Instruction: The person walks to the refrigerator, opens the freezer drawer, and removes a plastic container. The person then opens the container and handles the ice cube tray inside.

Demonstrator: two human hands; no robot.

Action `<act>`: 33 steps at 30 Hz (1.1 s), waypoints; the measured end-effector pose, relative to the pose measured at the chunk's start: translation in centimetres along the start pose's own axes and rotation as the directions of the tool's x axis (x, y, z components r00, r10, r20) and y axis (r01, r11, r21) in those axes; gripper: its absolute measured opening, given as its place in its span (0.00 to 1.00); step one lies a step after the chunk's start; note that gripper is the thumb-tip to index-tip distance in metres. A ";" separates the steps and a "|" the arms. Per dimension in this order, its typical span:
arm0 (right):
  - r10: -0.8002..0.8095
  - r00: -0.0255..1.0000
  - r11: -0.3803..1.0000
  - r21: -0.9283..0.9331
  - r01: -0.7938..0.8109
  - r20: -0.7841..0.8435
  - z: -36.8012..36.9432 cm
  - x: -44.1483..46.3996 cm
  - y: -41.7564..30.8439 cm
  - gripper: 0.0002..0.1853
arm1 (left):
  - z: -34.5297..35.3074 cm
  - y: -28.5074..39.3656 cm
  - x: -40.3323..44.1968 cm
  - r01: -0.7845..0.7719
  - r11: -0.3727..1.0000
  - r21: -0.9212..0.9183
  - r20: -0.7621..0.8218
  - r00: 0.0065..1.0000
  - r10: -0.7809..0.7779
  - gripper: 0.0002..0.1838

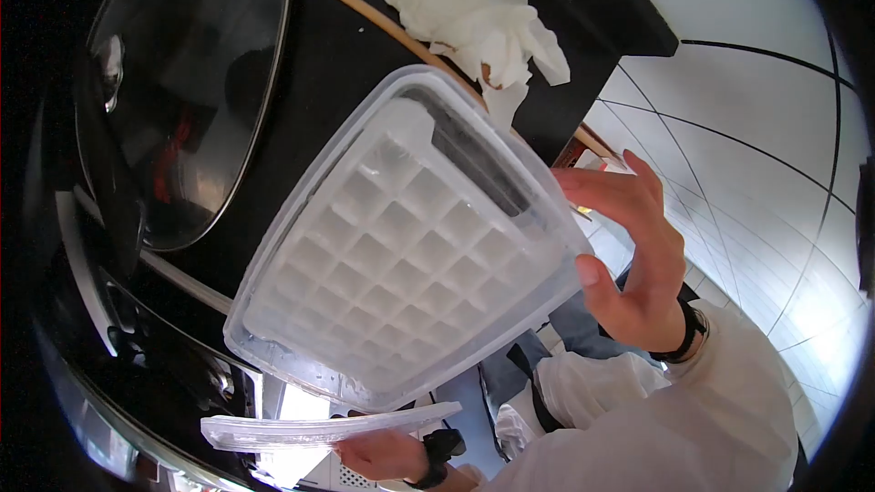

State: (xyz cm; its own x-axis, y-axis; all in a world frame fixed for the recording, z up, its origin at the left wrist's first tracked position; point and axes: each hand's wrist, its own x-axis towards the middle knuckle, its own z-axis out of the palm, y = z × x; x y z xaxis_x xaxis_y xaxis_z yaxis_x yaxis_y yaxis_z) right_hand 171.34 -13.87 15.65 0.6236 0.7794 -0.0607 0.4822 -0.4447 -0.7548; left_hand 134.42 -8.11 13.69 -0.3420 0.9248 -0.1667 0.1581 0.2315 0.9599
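Observation:
A clear plastic container (pixel 239 310) with a white ice cube tray (pixel 401 241) inside fills the middle of the view, tilted. At its right edge my right hand (pixel 629 255) grips the rim between thumb and fingers. Below, near the bottom edge, my left hand (pixel 383 454) holds a flat clear lid (pixel 319 431), seen edge-on just under the container. The fingertips of my left hand are partly hidden behind the lid.
A large glass pan lid (pixel 196 91) lies at the upper left on the black countertop (pixel 328 64). Crumpled white paper (pixel 465 0) and a long wooden stick (pixel 360 5) are at the top. White tiles (pixel 756 182) cover the right side.

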 end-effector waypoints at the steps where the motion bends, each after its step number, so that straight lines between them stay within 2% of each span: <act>1: 0.013 1.000 1.000 0.010 -0.013 -0.004 0.1 0.0 -0.1 0.19 | 0.3 0.0 -0.2 -0.097 0.981 0.165 0.012 0.995 0.097 0.17; 2: -0.001 1.000 1.000 0.021 0.001 0.006 0.1 0.0 0.0 0.19 | 0.6 0.0 -0.3 -0.192 0.926 0.325 0.041 0.981 0.190 0.17; 3: -0.018 1.000 0.999 0.029 0.018 0.020 0.1 0.0 0.0 0.19 | 1.1 0.2 -0.3 -0.089 0.981 0.175 -0.015 0.996 0.093 0.17; 5: -0.028 0.999 0.998 0.056 0.027 0.032 0.1 -0.1 0.2 0.19 | 2.2 1.1 0.0 0.108 0.984 -0.139 -0.065 0.991 -0.118 0.17; 8: -0.018 1.000 0.997 0.072 0.016 0.026 -0.1 0.1 0.2 0.19 | 1.9 0.7 0.5 0.038 0.989 -0.140 0.076 0.997 -0.028 0.18; 10: -0.021 1.000 0.999 0.044 0.020 0.021 -0.3 0.1 0.3 0.19 | 1.4 0.3 0.9 -0.032 0.999 0.000 0.094 0.995 0.032 0.20; 11: -0.011 1.000 0.998 0.061 0.009 0.021 -0.4 0.1 0.3 0.19 | 1.1 0.1 1.0 -0.113 0.985 0.133 0.125 0.987 0.097 0.21; 12: 0.000 1.000 0.997 0.079 -0.002 0.023 -0.5 0.0 0.4 0.19 | 1.6 0.2 0.9 -0.197 0.945 0.259 0.155 0.975 0.161 0.22; 13: 0.010 1.000 0.995 0.097 -0.013 0.026 -0.5 0.0 0.5 0.19 | 2.0 0.4 0.6 -0.323 0.843 0.430 0.221 0.943 0.248 0.22; 15: -0.001 0.999 0.996 0.085 -0.002 0.038 -0.4 0.0 0.2 0.18 | 2.6 0.8 0.4 -0.305 0.844 0.441 0.204 0.950 0.237 0.23; 17: -0.003 0.999 0.996 0.084 0.000 0.044 -0.3 -0.2 0.2 0.18 | 4.1 1.5 0.2 -0.030 0.994 0.108 0.066 0.998 0.023 0.23; 20: 0.004 0.999 0.996 0.092 -0.008 0.046 -0.1 -0.3 0.2 0.17 | 2.2 1.4 1.4 0.178 0.952 -0.250 0.447 0.893 -0.049 0.23; 22: 0.009 0.999 0.995 0.102 -0.013 0.038 0.0 -0.3 0.4 0.16 | 4.9 2.0 0.4 0.131 0.990 -0.049 0.148 0.981 -0.122 0.25; 23: 0.013 0.999 0.994 0.104 -0.017 0.045 -0.1 -0.3 0.4 0.16 | 5.7 2.2 0.1 0.130 0.990 0.057 -0.013 0.992 -0.129 0.26; 28: 0.049 0.995 0.987 0.146 -0.061 0.086 -0.2 -0.3 0.5 0.17 | 3.9 1.3 0.1 0.077 0.969 0.236 0.045 0.995 -0.090 0.26; 31: 0.018 0.995 0.988 0.148 -0.034 0.103 -0.6 -0.2 0.5 0.22 | 2.5 0.9 0.5 0.088 0.988 0.129 0.074 0.992 -0.098 0.26; 33: 0.029 0.995 0.990 0.136 -0.042 0.094 -0.6 -0.2 0.3 0.22 | 2.1 0.4 0.2 -0.102 0.971 0.218 0.112 0.991 0.079 0.24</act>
State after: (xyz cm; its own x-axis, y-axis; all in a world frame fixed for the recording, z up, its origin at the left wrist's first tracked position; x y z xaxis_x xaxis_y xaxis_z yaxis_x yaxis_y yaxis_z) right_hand 171.74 -14.42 15.79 0.5764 0.8044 -0.1439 0.3678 -0.4126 -0.8334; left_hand 136.36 -7.19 13.53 -0.2223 0.9682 -0.1147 0.3902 0.1962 0.8996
